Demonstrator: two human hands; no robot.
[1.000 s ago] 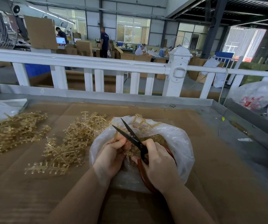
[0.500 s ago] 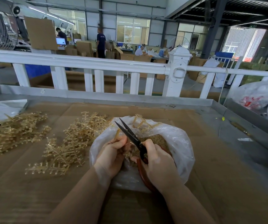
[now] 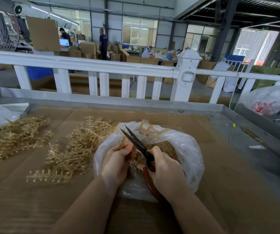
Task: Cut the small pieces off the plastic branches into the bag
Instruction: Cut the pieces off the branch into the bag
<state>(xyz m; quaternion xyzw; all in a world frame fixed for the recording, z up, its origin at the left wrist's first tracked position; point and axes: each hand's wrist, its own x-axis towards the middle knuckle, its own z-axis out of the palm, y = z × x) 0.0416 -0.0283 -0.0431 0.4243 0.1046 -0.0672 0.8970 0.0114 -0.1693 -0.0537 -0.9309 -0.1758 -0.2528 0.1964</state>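
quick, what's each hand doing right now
Left hand: curled round a plastic branch over the bag.
Right hand: gripping the scissors, blades slightly apart.

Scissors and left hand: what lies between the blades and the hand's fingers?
In the head view, a plastic branch that the left hand grips stands beside the scissors, over the bag.

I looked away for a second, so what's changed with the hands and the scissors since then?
The scissors blades have closed to a narrower gap. The right hand still grips them and the left hand still holds the branch over the bag. The loose branches lie unmoved.
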